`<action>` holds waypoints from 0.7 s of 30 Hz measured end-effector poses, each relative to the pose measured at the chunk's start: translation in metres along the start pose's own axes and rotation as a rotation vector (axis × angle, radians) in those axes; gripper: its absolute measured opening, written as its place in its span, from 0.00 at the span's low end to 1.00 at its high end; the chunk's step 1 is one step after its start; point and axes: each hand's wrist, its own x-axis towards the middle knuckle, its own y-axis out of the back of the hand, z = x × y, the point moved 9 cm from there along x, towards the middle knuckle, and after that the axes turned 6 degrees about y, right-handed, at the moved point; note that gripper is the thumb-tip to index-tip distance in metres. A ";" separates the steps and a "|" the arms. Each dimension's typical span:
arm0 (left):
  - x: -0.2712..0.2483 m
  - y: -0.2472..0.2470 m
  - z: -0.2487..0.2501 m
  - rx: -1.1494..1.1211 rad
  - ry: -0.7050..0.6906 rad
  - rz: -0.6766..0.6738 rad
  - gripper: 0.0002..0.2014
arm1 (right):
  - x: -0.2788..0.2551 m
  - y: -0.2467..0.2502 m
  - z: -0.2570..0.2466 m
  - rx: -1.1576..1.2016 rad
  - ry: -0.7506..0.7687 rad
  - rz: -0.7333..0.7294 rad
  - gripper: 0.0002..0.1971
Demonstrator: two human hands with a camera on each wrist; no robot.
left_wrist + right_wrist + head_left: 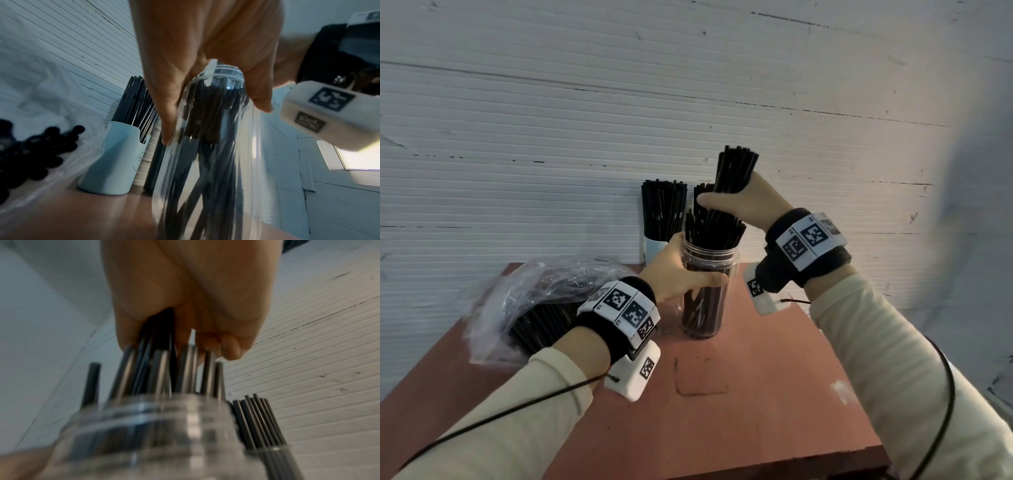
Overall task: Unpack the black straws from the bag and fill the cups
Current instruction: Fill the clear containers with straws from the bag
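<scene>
A clear plastic cup (705, 294) stands on the reddish table (756, 394), partly filled with black straws. My left hand (681, 270) grips the cup just under its rim; the left wrist view shows my fingers (164, 104) wrapped round the clear cup (205, 162). My right hand (739, 202) holds a bundle of black straws (734, 171) upright above the cup, lower ends inside the mouth. In the right wrist view the bundle of straws (160, 366) runs from my right hand (185, 305) into the cup's rim (154, 418). The clear bag (534, 308) of straws lies at the left.
A pale blue cup (655, 248) full of straws stands against the white ribbed wall (688, 85), with another full cup (700, 195) behind the clear one. The pale blue cup (117, 159) appears left of my left hand. The table's near edge runs at lower right.
</scene>
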 end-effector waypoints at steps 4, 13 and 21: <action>-0.001 0.000 0.002 0.006 -0.012 0.007 0.44 | -0.013 -0.025 0.017 -0.225 -0.016 -0.126 0.26; -0.005 -0.003 0.009 -0.020 -0.017 -0.015 0.42 | -0.039 -0.010 -0.022 0.007 0.347 0.155 0.23; -0.012 -0.005 0.018 0.055 0.016 -0.102 0.47 | -0.043 -0.027 -0.036 -0.271 0.362 0.046 0.19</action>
